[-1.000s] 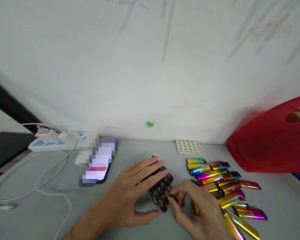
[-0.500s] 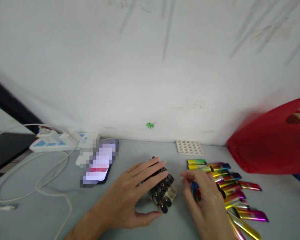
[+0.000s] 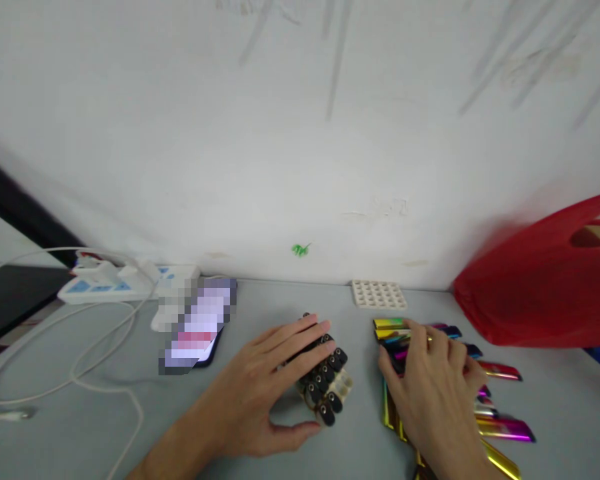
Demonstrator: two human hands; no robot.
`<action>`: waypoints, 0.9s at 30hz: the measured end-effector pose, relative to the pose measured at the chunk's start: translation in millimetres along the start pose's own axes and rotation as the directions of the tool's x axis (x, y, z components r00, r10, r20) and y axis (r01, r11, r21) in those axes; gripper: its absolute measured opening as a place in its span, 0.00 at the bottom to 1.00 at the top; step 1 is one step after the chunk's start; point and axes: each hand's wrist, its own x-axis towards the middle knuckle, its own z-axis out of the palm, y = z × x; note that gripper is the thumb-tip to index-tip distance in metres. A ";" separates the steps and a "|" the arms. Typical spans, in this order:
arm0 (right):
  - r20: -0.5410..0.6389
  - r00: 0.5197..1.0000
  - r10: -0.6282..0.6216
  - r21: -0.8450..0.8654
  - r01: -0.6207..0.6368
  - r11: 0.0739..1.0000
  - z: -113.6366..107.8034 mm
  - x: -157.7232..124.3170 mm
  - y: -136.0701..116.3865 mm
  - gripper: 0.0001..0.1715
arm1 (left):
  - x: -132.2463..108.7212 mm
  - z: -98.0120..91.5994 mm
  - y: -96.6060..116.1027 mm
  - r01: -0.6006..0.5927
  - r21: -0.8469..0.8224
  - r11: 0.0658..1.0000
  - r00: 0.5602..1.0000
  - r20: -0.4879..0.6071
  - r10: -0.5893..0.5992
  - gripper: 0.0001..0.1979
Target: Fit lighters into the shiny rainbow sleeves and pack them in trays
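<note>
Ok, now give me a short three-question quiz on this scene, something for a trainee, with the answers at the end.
1. Multiple choice: the right hand is over which things?
A) a white power strip
B) shiny, multicoloured, elongated pieces
C) a dark-edged phone

2. True or false: the left hand lies over a cluster of black, oval-topped pieces.

3. Fill in: the red bag with a handle opening is to the ____ of the off-white rectangular grid tray.

Key: 1. B; 2. True; 3. right
</note>
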 end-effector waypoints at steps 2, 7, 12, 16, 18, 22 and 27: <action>-0.011 1.000 0.002 0.009 -0.002 1.000 2.4 1.8 2.8 0.26 | 0.4 -0.4 0.7 0.003 0.002 1.000 1.000 -0.001 -0.003 0.46; 0.020 1.000 0.016 0.053 -0.017 0.998 2.8 2.9 0.0 0.28 | 0.0 -0.3 1.0 0.005 0.012 1.000 1.000 0.007 -0.005 0.46; 0.054 0.998 0.034 0.131 -0.041 0.991 -0.4 4.1 -6.4 0.19 | -1.1 -0.4 0.0 0.002 0.011 1.000 1.000 0.003 -0.003 0.45; 0.010 1.000 0.026 0.265 -0.028 0.964 -1.4 4.3 -9.9 0.17 | -0.5 -1.2 1.0 0.010 0.016 1.000 1.000 0.007 -0.010 0.45; -0.025 0.999 0.038 0.320 -0.028 0.947 -2.9 4.0 -11.1 0.18 | -0.1 -1.2 1.4 0.013 0.019 1.000 1.000 0.009 -0.013 0.45; -0.032 0.999 0.027 0.451 -0.010 0.893 -9.0 3.3 -12.5 0.19 | -0.1 -0.9 1.2 0.009 0.016 1.000 1.000 0.011 -0.009 0.45; 0.005 1.000 -0.025 0.661 0.015 0.750 -19.6 2.3 -14.0 0.14 | 1.1 -2.0 1.8 0.006 0.022 1.000 1.000 0.003 -0.006 0.44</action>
